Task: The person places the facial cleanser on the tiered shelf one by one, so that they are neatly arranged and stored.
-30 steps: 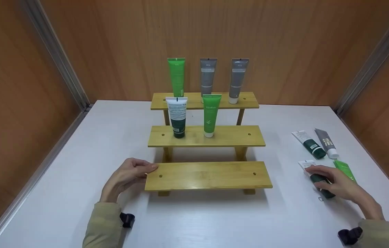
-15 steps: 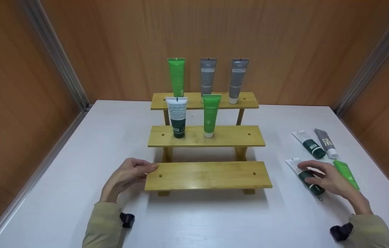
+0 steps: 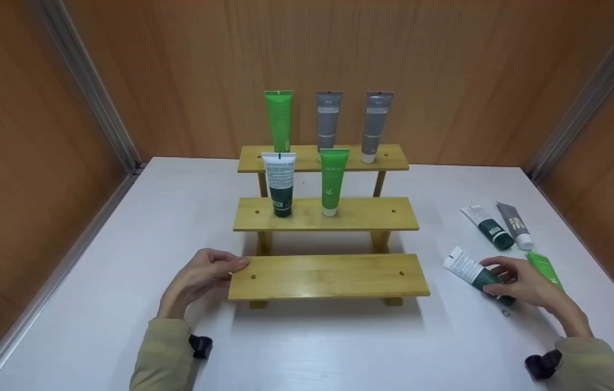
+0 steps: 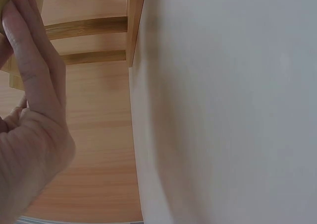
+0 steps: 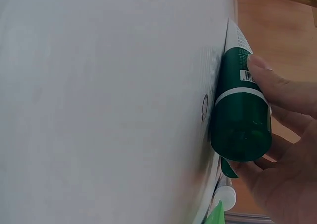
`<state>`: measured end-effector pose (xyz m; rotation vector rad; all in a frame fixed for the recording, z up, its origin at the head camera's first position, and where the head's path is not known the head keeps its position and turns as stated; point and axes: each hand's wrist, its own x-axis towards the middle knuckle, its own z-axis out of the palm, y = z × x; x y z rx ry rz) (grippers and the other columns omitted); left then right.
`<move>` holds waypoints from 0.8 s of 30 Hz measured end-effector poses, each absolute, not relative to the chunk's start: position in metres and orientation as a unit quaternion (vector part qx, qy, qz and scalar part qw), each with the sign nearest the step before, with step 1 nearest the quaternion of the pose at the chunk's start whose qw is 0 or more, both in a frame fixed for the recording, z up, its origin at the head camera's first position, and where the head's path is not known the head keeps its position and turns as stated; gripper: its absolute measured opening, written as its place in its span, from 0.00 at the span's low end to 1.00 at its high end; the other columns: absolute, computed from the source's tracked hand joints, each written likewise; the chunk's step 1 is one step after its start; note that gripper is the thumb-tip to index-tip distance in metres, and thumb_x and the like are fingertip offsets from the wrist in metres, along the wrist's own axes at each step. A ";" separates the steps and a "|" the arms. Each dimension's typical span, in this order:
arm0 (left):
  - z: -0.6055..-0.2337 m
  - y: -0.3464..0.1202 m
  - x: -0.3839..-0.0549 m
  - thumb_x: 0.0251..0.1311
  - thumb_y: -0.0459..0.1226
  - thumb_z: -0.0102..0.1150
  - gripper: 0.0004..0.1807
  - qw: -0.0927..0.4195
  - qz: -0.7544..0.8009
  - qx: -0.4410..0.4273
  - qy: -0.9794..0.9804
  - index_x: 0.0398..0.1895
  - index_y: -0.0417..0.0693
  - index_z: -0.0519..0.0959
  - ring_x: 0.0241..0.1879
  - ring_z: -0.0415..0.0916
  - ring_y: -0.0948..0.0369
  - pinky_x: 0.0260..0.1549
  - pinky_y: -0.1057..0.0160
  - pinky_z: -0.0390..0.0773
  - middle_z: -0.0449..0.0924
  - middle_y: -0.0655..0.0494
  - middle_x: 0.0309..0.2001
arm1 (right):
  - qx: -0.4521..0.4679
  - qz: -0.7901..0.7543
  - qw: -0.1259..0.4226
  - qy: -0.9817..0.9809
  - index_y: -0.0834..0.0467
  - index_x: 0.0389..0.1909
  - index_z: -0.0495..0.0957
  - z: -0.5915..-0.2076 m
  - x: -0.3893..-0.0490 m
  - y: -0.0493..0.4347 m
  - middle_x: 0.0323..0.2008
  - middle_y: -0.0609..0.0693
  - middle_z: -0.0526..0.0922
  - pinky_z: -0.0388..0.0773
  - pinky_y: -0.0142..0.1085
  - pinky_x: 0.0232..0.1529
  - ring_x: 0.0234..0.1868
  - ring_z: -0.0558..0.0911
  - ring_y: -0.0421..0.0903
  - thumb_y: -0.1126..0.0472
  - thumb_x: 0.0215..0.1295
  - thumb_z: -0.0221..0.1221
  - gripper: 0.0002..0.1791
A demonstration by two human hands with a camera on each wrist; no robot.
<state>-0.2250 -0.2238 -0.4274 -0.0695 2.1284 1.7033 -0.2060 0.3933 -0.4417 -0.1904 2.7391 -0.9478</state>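
My left hand point(image 3: 204, 277) pinches the left end of the lowest step of a three-tier wooden display stand point(image 3: 329, 278), thumb on top and fingers beneath. In the left wrist view, those fingers point(image 4: 34, 60) reach under the board. On the right, my right hand point(image 3: 530, 282) grips a white and dark green squeeze tube point(image 3: 472, 270) near its cap end. The right wrist view shows the thumb on one side of this tube point(image 5: 240, 115) and fingers on the other; it lies low along the tabletop.
Another white-green tube point(image 3: 487, 227), a grey tube point(image 3: 514, 225) and a bright green tube point(image 3: 545, 270) lie behind and beside the right hand. Several tubes stand upright on the upper two steps, among them a green one point(image 3: 334, 179). A small ring point(image 3: 506, 313) lies on the table.
My right hand has shifted the white-green tube leftward across the table, and its flat end has swung further left. The left hand and the stand have stayed put.
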 end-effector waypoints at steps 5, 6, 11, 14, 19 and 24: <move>-0.427 -0.223 -0.225 0.61 0.44 0.70 0.20 0.204 0.614 -0.024 0.762 0.46 0.35 0.83 0.34 0.83 0.63 0.39 0.64 0.84 0.87 0.57 0.35 | -0.059 -0.329 0.123 0.934 0.67 0.66 0.70 -0.441 -0.206 0.393 0.52 0.67 0.80 0.76 0.31 0.37 0.44 0.78 0.48 0.57 0.62 0.69 0.34; -0.427 -0.223 -0.225 0.61 0.44 0.70 0.20 0.203 0.613 -0.025 0.763 0.46 0.35 0.83 0.34 0.83 0.63 0.39 0.64 0.84 0.87 0.56 0.35 | -0.059 -0.330 0.121 0.934 0.67 0.65 0.70 -0.441 -0.206 0.393 0.52 0.67 0.80 0.76 0.31 0.37 0.43 0.77 0.48 0.57 0.62 0.69 0.34; -0.427 -0.223 -0.225 0.61 0.44 0.70 0.21 0.203 0.610 -0.022 0.766 0.47 0.34 0.83 0.35 0.84 0.63 0.39 0.64 0.84 0.87 0.56 0.36 | -0.053 -0.331 0.117 0.935 0.66 0.65 0.72 -0.443 -0.206 0.391 0.51 0.65 0.81 0.74 0.31 0.36 0.42 0.76 0.48 0.58 0.62 0.69 0.33; -0.427 -0.224 -0.225 0.61 0.44 0.69 0.21 0.204 0.611 -0.015 0.765 0.47 0.34 0.83 0.35 0.84 0.63 0.39 0.64 0.84 0.88 0.57 0.36 | -0.051 -0.333 0.115 0.934 0.66 0.65 0.71 -0.443 -0.205 0.391 0.52 0.66 0.81 0.73 0.30 0.37 0.42 0.75 0.47 0.57 0.62 0.69 0.33; -0.428 -0.225 -0.225 0.61 0.45 0.69 0.22 0.204 0.610 -0.009 0.766 0.47 0.34 0.83 0.35 0.84 0.63 0.39 0.64 0.84 0.88 0.57 0.36 | -0.049 -0.345 0.110 0.931 0.68 0.66 0.70 -0.441 -0.204 0.389 0.55 0.68 0.79 0.74 0.28 0.39 0.44 0.76 0.43 0.57 0.63 0.69 0.34; -0.428 -0.224 -0.226 0.61 0.46 0.70 0.23 0.204 0.605 -0.014 0.770 0.48 0.34 0.83 0.35 0.83 0.63 0.39 0.64 0.84 0.88 0.57 0.36 | -0.044 -0.360 0.101 0.926 0.70 0.67 0.68 -0.439 -0.204 0.386 0.60 0.71 0.76 0.76 0.24 0.42 0.48 0.77 0.43 0.59 0.64 0.68 0.35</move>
